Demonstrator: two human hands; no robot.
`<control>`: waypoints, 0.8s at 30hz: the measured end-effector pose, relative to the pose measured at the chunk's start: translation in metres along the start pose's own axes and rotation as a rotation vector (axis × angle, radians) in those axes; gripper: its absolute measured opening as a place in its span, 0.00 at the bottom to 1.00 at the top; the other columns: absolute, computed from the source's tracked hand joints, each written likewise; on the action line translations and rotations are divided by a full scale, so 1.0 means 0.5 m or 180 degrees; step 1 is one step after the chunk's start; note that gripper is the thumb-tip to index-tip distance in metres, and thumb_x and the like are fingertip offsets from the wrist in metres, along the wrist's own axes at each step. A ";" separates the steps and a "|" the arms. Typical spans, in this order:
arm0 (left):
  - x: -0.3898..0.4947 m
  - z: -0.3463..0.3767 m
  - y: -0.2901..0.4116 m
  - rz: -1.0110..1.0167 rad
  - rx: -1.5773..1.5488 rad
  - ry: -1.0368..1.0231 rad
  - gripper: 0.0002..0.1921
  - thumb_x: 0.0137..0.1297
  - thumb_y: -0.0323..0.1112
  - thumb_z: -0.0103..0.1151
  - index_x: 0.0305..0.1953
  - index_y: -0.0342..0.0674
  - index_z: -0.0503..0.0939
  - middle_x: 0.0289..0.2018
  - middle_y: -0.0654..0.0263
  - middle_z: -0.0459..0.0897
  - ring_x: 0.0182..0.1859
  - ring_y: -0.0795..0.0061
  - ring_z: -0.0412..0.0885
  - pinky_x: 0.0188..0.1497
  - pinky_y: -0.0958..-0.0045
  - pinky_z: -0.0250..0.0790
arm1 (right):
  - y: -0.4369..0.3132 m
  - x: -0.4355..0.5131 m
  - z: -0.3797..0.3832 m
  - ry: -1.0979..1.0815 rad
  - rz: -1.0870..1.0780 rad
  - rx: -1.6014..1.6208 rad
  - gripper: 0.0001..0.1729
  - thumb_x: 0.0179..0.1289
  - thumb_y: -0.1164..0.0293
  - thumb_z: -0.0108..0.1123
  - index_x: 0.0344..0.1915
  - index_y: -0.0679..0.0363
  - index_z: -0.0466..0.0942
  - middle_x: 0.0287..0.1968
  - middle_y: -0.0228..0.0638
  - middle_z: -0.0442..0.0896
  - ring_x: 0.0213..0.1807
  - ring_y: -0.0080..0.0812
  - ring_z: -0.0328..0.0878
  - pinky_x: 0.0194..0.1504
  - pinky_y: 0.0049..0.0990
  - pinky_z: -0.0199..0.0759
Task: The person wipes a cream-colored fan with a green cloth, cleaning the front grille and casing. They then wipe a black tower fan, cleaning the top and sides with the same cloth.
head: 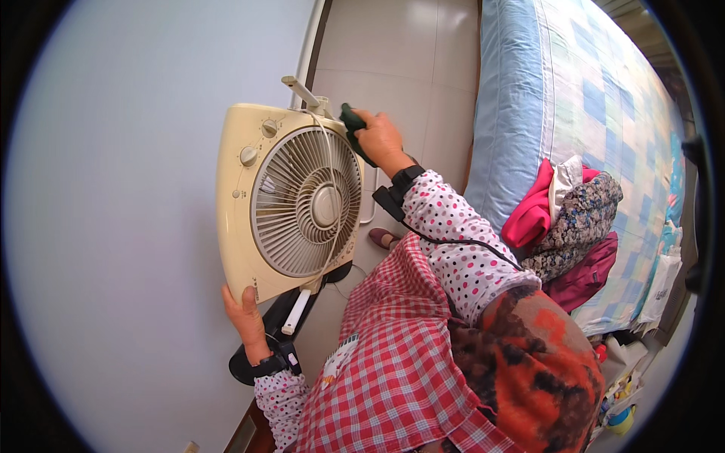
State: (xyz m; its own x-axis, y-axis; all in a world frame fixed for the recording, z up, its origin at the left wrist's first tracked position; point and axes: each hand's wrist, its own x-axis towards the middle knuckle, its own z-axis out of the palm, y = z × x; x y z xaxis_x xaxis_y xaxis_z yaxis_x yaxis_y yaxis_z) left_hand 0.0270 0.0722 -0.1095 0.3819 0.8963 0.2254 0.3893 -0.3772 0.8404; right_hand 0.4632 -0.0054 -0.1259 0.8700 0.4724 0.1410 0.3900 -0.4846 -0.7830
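Note:
A cream plastic box fan with a round grille and control knobs stands tilted before me, its white power cord lying across the grille. My left hand grips the fan's lower left corner, thumb on the front face. My right hand is closed on a dark green cloth beside the fan's upper right corner; whether the cloth touches the housing I cannot tell. A white foot bar juts out at the fan's lower end, and another white bar at its upper end.
A pale wall rises at the left. To the right is a bed with a checked cover and a pile of clothes. A black object stands below the fan. Tiled floor runs between wall and bed.

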 end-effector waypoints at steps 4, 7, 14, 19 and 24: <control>-0.002 0.017 0.014 -0.0036 0.0077 0.0068 0.35 0.67 0.63 0.64 0.52 0.32 0.73 0.42 0.58 0.79 0.45 0.66 0.74 0.54 0.65 0.69 | -0.046 -0.008 0.044 0.0006 -0.0620 0.0327 0.29 0.60 0.67 0.67 0.62 0.38 0.80 0.48 0.44 0.78 0.51 0.51 0.80 0.54 0.41 0.75; -0.003 0.017 0.021 -0.0258 0.0009 0.0078 0.35 0.67 0.62 0.64 0.54 0.31 0.73 0.44 0.57 0.80 0.47 0.65 0.75 0.56 0.64 0.69 | -0.093 -0.025 0.054 0.0095 -0.0917 0.0782 0.24 0.58 0.68 0.69 0.57 0.42 0.84 0.47 0.43 0.78 0.51 0.50 0.80 0.54 0.40 0.75; -0.012 0.015 0.017 -0.0187 0.0166 0.0180 0.40 0.67 0.62 0.64 0.61 0.29 0.70 0.52 0.55 0.78 0.53 0.63 0.75 0.60 0.63 0.67 | -0.129 -0.039 0.058 -0.0077 -0.1232 0.0908 0.24 0.58 0.73 0.67 0.56 0.43 0.84 0.44 0.43 0.76 0.45 0.51 0.81 0.46 0.44 0.78; -0.014 0.011 0.023 -0.0398 0.0151 0.0011 0.43 0.66 0.65 0.63 0.63 0.28 0.69 0.54 0.53 0.77 0.54 0.62 0.75 0.62 0.62 0.66 | -0.088 0.011 0.060 0.0184 -0.1293 0.0394 0.29 0.57 0.77 0.63 0.58 0.40 0.82 0.43 0.44 0.76 0.42 0.53 0.81 0.43 0.46 0.78; 0.001 0.013 0.036 -0.0404 0.0264 0.0018 0.44 0.65 0.66 0.64 0.63 0.27 0.69 0.53 0.53 0.78 0.54 0.61 0.75 0.61 0.61 0.67 | -0.018 0.036 0.090 0.0252 -0.0891 0.0314 0.30 0.58 0.77 0.61 0.60 0.40 0.81 0.46 0.44 0.78 0.43 0.52 0.82 0.43 0.46 0.79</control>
State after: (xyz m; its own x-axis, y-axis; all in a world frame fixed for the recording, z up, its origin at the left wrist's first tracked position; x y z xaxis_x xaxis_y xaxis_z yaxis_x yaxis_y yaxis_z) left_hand 0.0395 0.0646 -0.0974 0.3206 0.9392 0.1228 0.5020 -0.2784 0.8188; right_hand 0.4615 0.0407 -0.1436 0.7552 0.5168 0.4034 0.5902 -0.2681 -0.7615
